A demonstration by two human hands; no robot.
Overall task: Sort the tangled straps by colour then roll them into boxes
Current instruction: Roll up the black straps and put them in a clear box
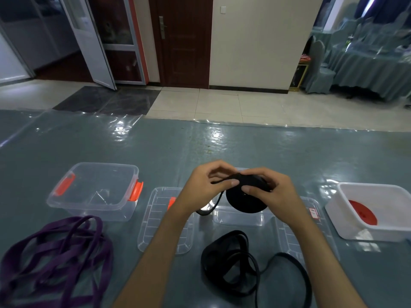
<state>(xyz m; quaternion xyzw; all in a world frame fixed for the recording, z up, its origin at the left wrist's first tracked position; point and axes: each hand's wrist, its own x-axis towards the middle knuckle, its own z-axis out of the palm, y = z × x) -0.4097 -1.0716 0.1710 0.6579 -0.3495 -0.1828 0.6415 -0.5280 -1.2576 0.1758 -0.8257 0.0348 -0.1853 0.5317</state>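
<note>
A black strap roll [245,202] hangs in the air over the middle clear box [241,215]. My right hand [270,192] grips the roll from the right, fingers curled over its top. My left hand [208,186] pinches the strap's free length where it meets the roll. The loose black strap [231,265] trails down to a heap on the table in front of me. A purple strap pile [55,258] lies at the near left. A red strap roll [362,213] sits in the white box [347,197] at the right.
An open clear box with orange clips [93,192] stands at the left. Two clear lids [164,221] lie flat, one on each side of the middle box, the right lid [295,236] bearing a small label. The table has a blue-grey plastic cover [155,147].
</note>
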